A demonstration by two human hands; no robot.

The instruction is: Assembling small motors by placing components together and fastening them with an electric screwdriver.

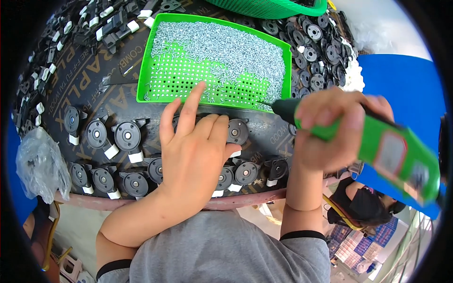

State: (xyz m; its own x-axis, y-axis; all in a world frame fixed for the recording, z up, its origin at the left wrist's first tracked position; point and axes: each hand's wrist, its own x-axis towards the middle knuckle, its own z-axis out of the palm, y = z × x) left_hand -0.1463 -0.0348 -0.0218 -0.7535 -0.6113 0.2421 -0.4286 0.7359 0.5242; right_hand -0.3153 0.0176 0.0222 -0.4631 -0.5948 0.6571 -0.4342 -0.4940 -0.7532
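At the near right corner of the green tray point(172, 70), the right hand point(330, 127) wraps round a screwdriver point(396, 151), apparently fetching screws point(226, 45), the next move needing steady aim; below the tray, the half-spread left hand point(196, 141) overlaps black wheels point(241, 131), its hold hidden.

"Colours in the right grip point(330, 125)?"
"A green-and-black, elongated powered screwdriver point(370, 141)."
"Beyond the left grip point(196, 134)?"
"A bright-green rectangular plastic tray point(143, 78) patterned with a grid of holes, and silvery metal screws point(226, 42)."
"Beside that grip?"
"Round black plastic parts point(127, 135) with white blocky tabs point(136, 157), on a black counter point(127, 53) with tan lettering."
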